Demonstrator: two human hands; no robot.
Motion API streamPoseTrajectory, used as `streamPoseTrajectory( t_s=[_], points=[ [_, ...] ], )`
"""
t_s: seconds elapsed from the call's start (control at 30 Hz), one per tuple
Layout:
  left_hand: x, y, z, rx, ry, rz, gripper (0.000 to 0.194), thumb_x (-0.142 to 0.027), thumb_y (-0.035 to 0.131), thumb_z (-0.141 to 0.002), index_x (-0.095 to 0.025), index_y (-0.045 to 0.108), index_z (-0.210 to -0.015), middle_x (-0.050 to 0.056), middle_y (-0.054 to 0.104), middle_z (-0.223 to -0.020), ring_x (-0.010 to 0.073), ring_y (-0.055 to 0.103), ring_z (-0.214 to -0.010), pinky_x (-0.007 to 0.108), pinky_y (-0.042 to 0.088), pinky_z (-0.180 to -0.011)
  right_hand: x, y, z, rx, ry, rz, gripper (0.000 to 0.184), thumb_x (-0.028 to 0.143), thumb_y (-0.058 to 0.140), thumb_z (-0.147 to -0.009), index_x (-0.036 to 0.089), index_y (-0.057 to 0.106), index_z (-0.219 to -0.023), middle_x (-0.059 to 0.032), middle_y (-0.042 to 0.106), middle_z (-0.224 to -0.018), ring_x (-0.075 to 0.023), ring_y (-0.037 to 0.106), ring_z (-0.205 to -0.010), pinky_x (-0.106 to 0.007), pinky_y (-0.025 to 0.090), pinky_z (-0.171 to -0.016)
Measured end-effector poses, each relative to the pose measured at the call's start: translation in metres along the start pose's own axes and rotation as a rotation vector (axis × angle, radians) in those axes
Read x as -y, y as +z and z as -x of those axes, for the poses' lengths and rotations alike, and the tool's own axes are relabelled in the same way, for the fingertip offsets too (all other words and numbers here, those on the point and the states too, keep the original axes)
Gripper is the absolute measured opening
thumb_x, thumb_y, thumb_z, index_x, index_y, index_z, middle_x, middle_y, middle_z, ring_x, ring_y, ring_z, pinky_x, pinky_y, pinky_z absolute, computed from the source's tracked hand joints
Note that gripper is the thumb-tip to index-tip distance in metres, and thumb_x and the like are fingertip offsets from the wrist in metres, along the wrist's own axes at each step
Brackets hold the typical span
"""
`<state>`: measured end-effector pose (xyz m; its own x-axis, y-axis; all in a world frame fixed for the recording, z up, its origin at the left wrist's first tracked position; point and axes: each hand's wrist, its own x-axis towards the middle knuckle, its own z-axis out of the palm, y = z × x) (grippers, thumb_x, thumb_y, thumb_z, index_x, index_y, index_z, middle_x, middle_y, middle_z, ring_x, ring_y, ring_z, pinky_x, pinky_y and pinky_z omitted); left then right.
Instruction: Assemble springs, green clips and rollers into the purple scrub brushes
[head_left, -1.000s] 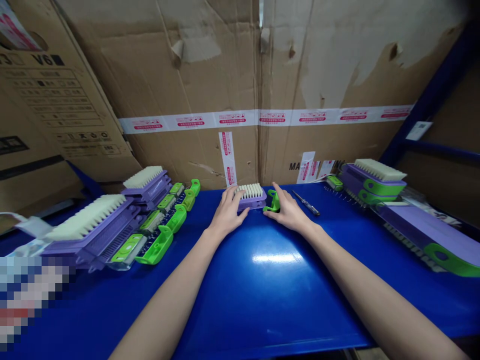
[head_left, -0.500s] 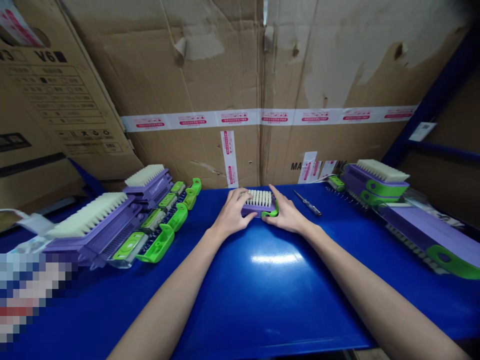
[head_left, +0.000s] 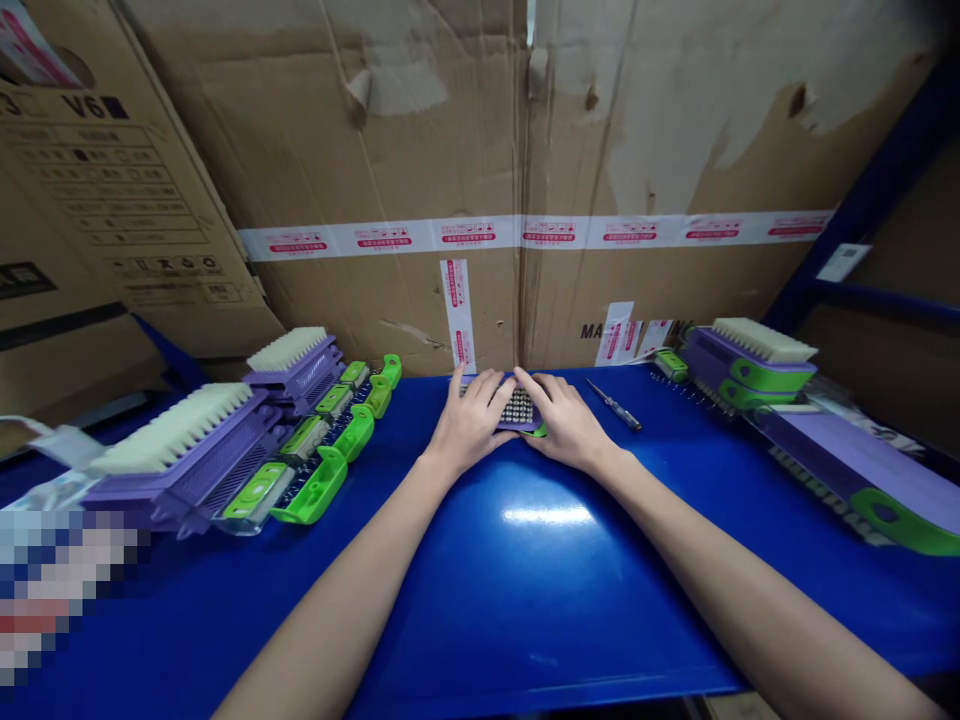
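A small purple brush with a green end lies on the blue table between my hands. Its face shows rows of pale dots in a dark grid. My left hand lies over its left side, fingers across the top and thumb along the near edge. Around the right end, by the green part, my right hand is closed, index finger reaching to the top. Both hands grip the brush and hide much of it. Just right of my right hand lies a thin screwdriver with a clear handle.
Purple brushes with white bristles stand at left, beside a row of green-capped parts. On the right are stacked purple-and-green brushes and a larger purple piece. A cardboard wall rises behind the blue table.
Both hands have closed in over the brush, with the fingers nearer each other. The tall white bristles seen before now show only as dots in a grid.
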<state>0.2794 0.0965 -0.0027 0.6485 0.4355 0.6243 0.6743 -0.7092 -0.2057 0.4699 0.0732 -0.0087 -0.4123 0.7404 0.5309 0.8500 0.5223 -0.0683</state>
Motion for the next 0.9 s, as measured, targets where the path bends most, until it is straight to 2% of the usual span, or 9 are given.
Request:
streamPoseTrajectory(
  t_s=[0.2, 0.37, 0.47, 0.57, 0.67, 0.8, 0.9],
  points=[
    [0.005, -0.001, 0.0, 0.04, -0.025, -0.058, 0.076, -0.055, 0.062, -0.076, -0.013, 0.04, -0.136, 0.018, 0.058, -0.12, 0.0318, 0.052, -0.112, 0.048, 0.033, -0.101, 0.006, -0.001, -0.001, 0.017, -0.016, 0.027, 0.087, 0.039, 0.055, -0.083, 0.021, 0.003, -0.151, -0.0161, 0.044, -0.132, -0.0332, 0.045, -0.115, -0.051, 0.037, -0.098],
    [0.008, -0.002, 0.001, 0.039, -0.012, -0.087, 0.078, -0.058, 0.059, -0.077, -0.013, 0.039, -0.138, 0.017, 0.057, -0.12, 0.0314, 0.052, -0.11, 0.046, 0.033, -0.097, 0.015, -0.003, -0.001, 0.06, 0.095, 0.059, 0.088, 0.041, 0.057, -0.083, 0.024, 0.002, -0.15, -0.0176, 0.041, -0.135, -0.0346, 0.049, -0.114, -0.049, 0.041, -0.092],
    [0.01, -0.003, 0.001, 0.04, -0.011, -0.08, 0.077, -0.059, 0.058, -0.078, -0.014, 0.04, -0.137, 0.016, 0.057, -0.121, 0.0309, 0.052, -0.11, 0.045, 0.033, -0.096, 0.018, -0.006, -0.001, 0.084, 0.18, 0.12, 0.091, 0.042, 0.059, -0.081, 0.026, 0.001, -0.15, -0.0193, 0.038, -0.138, -0.0372, 0.05, -0.114, -0.053, 0.04, -0.091],
    [0.012, -0.003, 0.002, 0.031, -0.017, -0.038, 0.071, -0.056, 0.057, -0.079, -0.016, 0.041, -0.137, 0.015, 0.057, -0.122, 0.0306, 0.052, -0.111, 0.045, 0.034, -0.095, 0.019, -0.007, -0.002, 0.102, 0.228, 0.114, 0.093, 0.042, 0.059, -0.081, 0.026, -0.002, -0.15, -0.0205, 0.042, -0.133, -0.0382, 0.05, -0.113, -0.054, 0.042, -0.087],
    [0.012, -0.004, 0.003, 0.021, -0.02, -0.002, 0.068, -0.052, 0.056, -0.081, -0.016, 0.042, -0.136, 0.016, 0.056, -0.123, 0.0307, 0.051, -0.112, 0.046, 0.033, -0.096, 0.015, -0.006, -0.001, 0.11, 0.21, 0.024, 0.095, 0.035, 0.061, -0.079, 0.026, -0.002, -0.15, -0.0192, 0.044, -0.128, -0.0369, 0.049, -0.115, -0.052, 0.044, -0.087],
    [0.011, -0.003, 0.004, 0.016, -0.037, -0.005, 0.068, -0.047, 0.057, -0.08, -0.015, 0.04, -0.137, 0.016, 0.056, -0.123, 0.0316, 0.049, -0.112, 0.046, 0.033, -0.096, 0.005, -0.003, 0.003, 0.066, 0.146, -0.228, 0.098, 0.027, 0.062, -0.074, 0.027, -0.001, -0.15, -0.0174, 0.039, -0.135, -0.0341, 0.043, -0.124, -0.054, 0.041, -0.095],
    [0.01, -0.002, 0.004, 0.023, -0.046, -0.03, 0.071, -0.04, 0.061, -0.076, -0.013, 0.039, -0.138, 0.016, 0.055, -0.123, 0.0316, 0.048, -0.11, 0.046, 0.033, -0.095, -0.001, -0.003, 0.004, -0.006, 0.173, -0.429, 0.088, 0.029, 0.058, -0.076, 0.02, 0.01, -0.149, -0.0169, 0.043, -0.136, -0.0295, 0.044, -0.125, -0.049, 0.039, -0.1]
  ],
)
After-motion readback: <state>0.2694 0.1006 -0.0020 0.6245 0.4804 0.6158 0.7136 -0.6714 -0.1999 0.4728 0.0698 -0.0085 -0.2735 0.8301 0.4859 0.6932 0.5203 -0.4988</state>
